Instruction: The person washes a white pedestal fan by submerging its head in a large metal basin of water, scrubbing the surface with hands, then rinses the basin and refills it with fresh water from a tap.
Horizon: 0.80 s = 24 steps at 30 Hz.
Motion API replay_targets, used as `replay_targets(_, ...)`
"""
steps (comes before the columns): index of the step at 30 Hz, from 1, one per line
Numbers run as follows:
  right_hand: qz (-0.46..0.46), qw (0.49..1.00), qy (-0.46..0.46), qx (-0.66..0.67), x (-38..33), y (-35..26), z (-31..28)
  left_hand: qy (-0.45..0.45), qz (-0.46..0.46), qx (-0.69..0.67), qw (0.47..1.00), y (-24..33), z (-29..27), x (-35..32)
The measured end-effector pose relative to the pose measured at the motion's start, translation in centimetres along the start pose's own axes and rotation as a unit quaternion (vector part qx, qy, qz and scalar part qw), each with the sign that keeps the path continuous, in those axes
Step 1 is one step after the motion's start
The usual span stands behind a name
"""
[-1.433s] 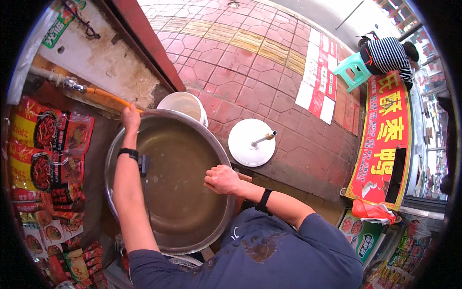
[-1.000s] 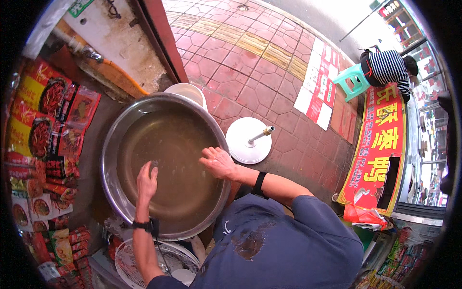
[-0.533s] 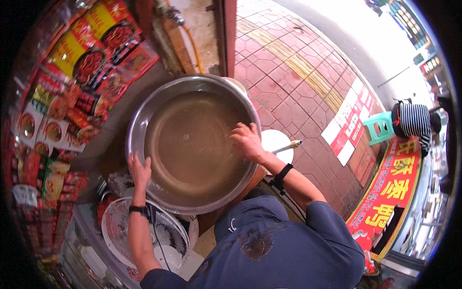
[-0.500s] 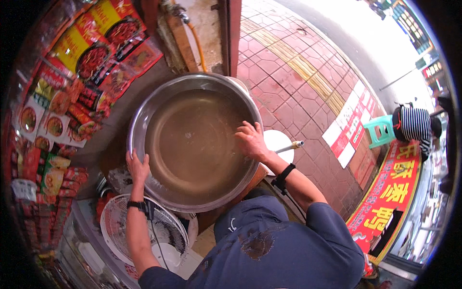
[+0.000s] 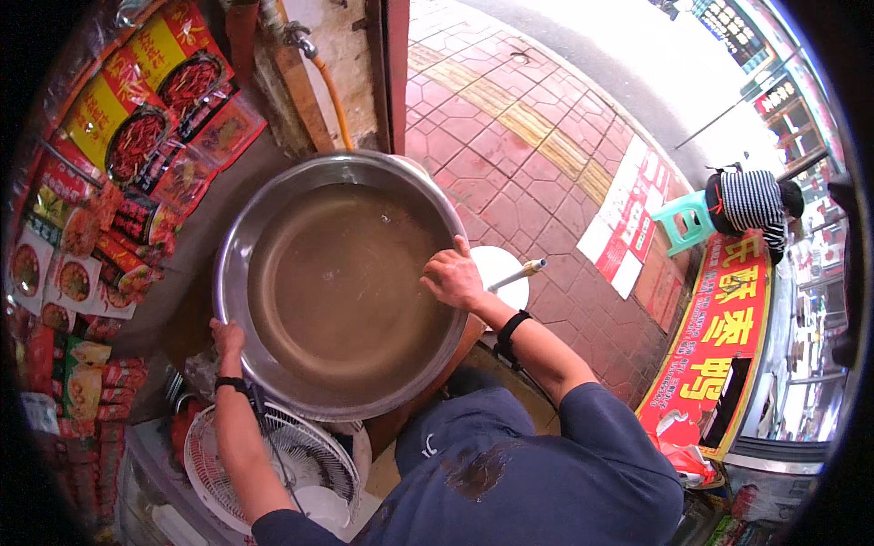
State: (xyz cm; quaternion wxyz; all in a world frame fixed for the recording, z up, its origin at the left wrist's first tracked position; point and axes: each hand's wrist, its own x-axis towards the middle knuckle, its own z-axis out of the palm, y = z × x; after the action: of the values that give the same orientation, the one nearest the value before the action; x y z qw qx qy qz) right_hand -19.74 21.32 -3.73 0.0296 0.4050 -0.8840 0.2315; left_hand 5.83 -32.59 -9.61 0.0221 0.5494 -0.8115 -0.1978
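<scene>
A wide metal basin (image 5: 238, 273) of cloudy brownish water (image 5: 350, 282) stands in front of me. My left hand (image 5: 228, 341) holds its left rim, the fingers wrapped over the edge. On the right side, my right hand (image 5: 452, 276) lies over the rim with bent fingers reaching inside, above the water. The basin's underside is hidden. Beside the right forearm, a rod with a metallic tip (image 5: 519, 275) crosses a round white object (image 5: 503, 289).
Below my left forearm lies a round white slatted basket (image 5: 205, 455). Food packets (image 5: 86, 264) line the left. An orange hose (image 5: 337, 100) hangs from a tap (image 5: 298, 36) beyond the basin. A teal stool (image 5: 685, 223) and a person in stripes (image 5: 751, 200) are at right.
The view has shifted, so the scene sits further left. My left fingers have closed more around the outer rim, and my right fingers have lowered. The water's surface shows changed ripples.
</scene>
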Motion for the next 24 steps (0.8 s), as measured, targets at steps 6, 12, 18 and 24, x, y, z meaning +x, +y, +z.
replay_targets(6, 0.023, 1.0, -0.008, -0.01, 0.1, -0.3, 0.2, -0.076, -0.016, 0.053, 0.996, -1.9, 1.5, 3.9)
replay_targets(12, -0.001, 0.998, 0.067, 0.003, 0.0, 0.1, 0.9, -0.078, 0.011, 0.052, 0.996, -2.3, 1.0, 3.6)
replay_targets(18, 0.042, 0.991, 0.125, 0.007, -0.3, 0.1, 0.6, -0.089, -0.025, 0.064, 0.994, -1.2, -0.1, 2.4)
replay_targets(24, 0.125, 0.98, 0.128, 0.084, -0.2, -0.4, -0.2, -0.052, -0.007, 0.079, 0.996, -2.3, 0.1, 2.7)
